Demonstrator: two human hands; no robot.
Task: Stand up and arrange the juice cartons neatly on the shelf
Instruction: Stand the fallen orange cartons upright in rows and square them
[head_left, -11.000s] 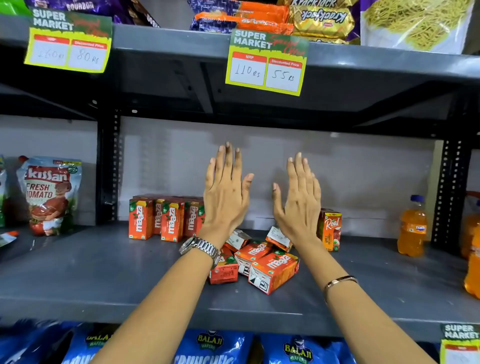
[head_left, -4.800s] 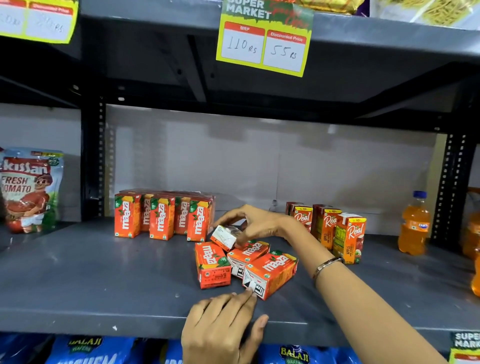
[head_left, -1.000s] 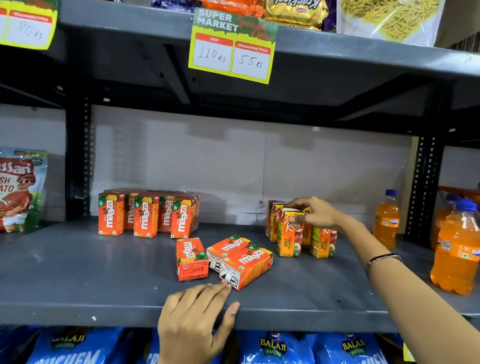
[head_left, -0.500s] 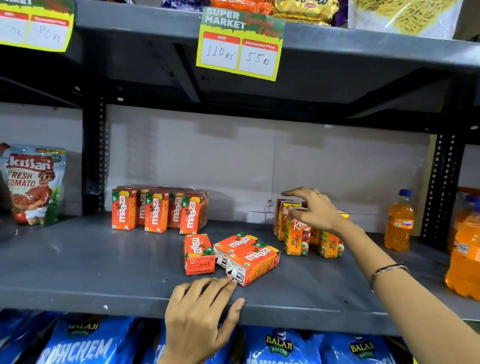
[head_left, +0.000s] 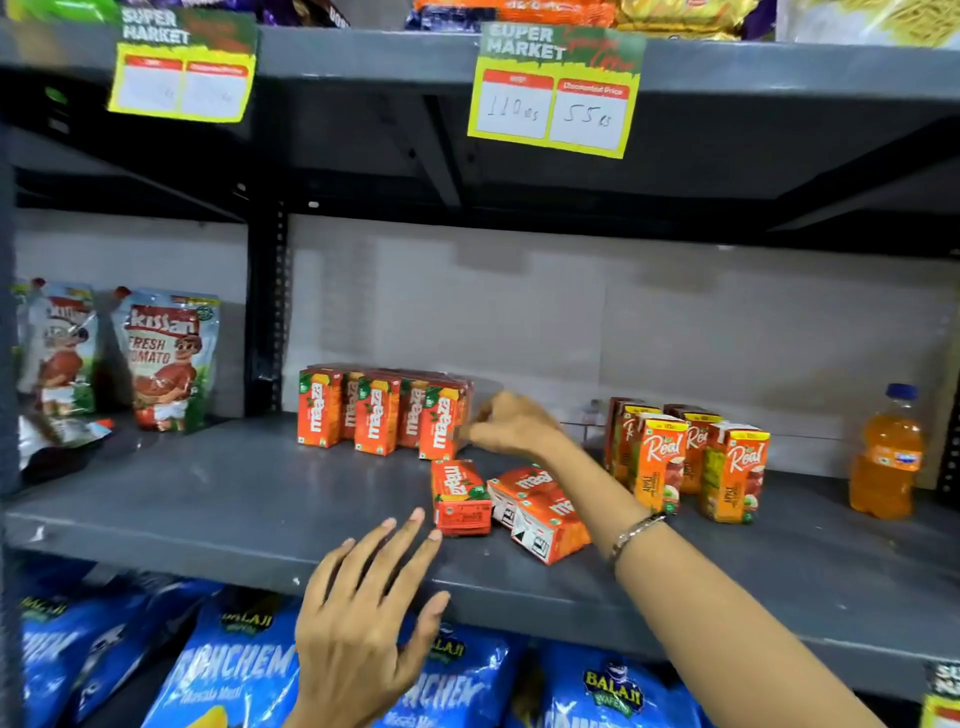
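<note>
Several orange Maaza cartons (head_left: 376, 410) stand upright in a tight block at the back of the grey shelf (head_left: 208, 499). Three more Maaza cartons (head_left: 460, 496) lie flat in a loose heap near the front, partly under my right forearm. Several Real cartons (head_left: 732, 470) stand upright to the right. My right hand (head_left: 514, 423) is blurred, fingers loosely curled, its fingertips at the right side of the upright Maaza block, holding nothing that I can see. My left hand (head_left: 363, 613) rests flat on the shelf's front edge, fingers spread, just short of the fallen cartons.
An orange soda bottle (head_left: 885, 457) stands at the far right. Ketchup pouches (head_left: 169, 358) stand left of a black upright post (head_left: 265, 312). Price tags (head_left: 553, 88) hang from the shelf above. Blue snack bags (head_left: 234, 670) fill the shelf below.
My right hand left the Real cartons and swung left to the upright Maaza block. The Real cartons now stand in a tidy group. My left hand stays on the shelf edge.
</note>
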